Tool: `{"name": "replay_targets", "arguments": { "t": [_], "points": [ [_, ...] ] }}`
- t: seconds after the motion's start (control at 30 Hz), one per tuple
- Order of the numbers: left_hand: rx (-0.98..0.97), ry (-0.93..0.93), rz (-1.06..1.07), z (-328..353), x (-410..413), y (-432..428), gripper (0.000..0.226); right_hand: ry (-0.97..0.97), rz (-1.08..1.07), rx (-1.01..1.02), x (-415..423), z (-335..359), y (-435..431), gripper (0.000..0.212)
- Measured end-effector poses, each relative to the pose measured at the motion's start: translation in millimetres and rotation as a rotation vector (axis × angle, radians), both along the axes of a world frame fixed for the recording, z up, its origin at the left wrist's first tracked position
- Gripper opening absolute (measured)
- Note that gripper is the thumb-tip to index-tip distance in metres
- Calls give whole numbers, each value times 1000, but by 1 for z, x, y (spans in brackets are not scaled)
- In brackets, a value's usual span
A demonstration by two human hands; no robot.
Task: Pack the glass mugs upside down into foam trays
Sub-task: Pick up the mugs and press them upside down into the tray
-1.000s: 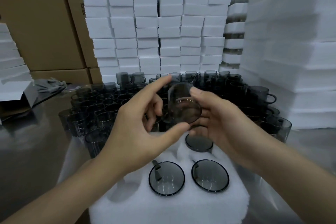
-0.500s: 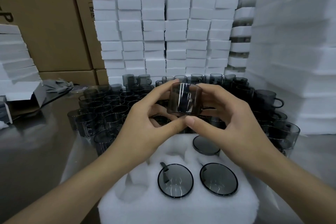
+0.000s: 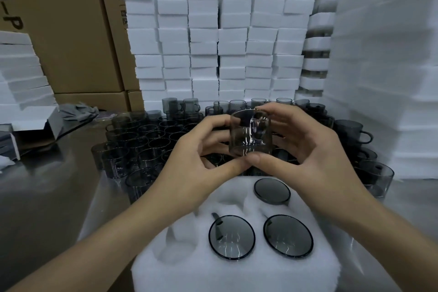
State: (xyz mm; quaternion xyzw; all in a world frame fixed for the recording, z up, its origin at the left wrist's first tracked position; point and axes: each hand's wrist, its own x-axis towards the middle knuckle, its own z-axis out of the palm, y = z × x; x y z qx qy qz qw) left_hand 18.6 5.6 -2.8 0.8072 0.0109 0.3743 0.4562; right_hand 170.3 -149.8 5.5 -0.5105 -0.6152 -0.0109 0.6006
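Left hand [image 3: 189, 168] and right hand [image 3: 315, 156] are raised at frame centre, reaching in from the lower corners.
Both curl narrowly round one glass mug [image 3: 250, 133] (thumbs meeting beneath it), above the foam tray [image 3: 189, 272] at lower centre, which holds three inverted mugs [image 3: 231, 237].

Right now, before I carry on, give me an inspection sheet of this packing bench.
Surface: shiny metal table, foam tray in front.
Job's things: three mugs base-up in the tray; one held mug above it; many loose mugs behind.
Clutter: grey cloth, open white box at left.
Hands: left hand and right hand both grip the held mug.
Cables: nothing seen.
Surroundings: stacked foam blocks, cardboard boxes.
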Motion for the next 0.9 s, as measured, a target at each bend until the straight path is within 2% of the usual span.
{"name": "replay_targets", "arguments": {
  "t": [0.07, 0.13, 0.2, 0.27, 0.33, 0.4, 0.5, 0.57, 0.73, 0.83, 0.9],
  "points": [
    [12, 13, -12, -2, -2, 2, 66, -77, -79, -4, 0, -2, 0, 60],
    [-19, 10, -56, -2, -7, 3, 72, -236, -268, -15, 0, -6, -1, 67],
    [-17, 25, -91, 0, -9, 1, 67, -374, -402, -14, 0, -8, 0, 70],
    [-21, 34, -71, -1, -6, 1, 63, -421, -421, -13, -2, -10, 1, 69],
    [-74, 23, -61, -3, -3, 4, 65, -394, -390, -5, -3, -11, 3, 72],
    [-184, 30, -138, -1, -3, 9, 65, -261, -330, -20, -3, -10, 2, 73],
    [-309, 65, -258, 1, -3, 15, 60, -95, -173, -69, -4, -9, 2, 62],
    [-276, 76, -246, 0, -3, 18, 54, -114, -188, -66, -6, -10, 2, 60],
    [-174, 77, -141, 4, -3, 12, 45, -253, -265, -93, -9, -12, 2, 81],
    [-117, 174, -145, 15, -10, 18, 50, -265, -203, -180, -10, -12, 0, 88],
    [-66, 290, -195, 30, -21, 29, 51, -232, -138, -263, -8, -13, -3, 85]
  ]
}}
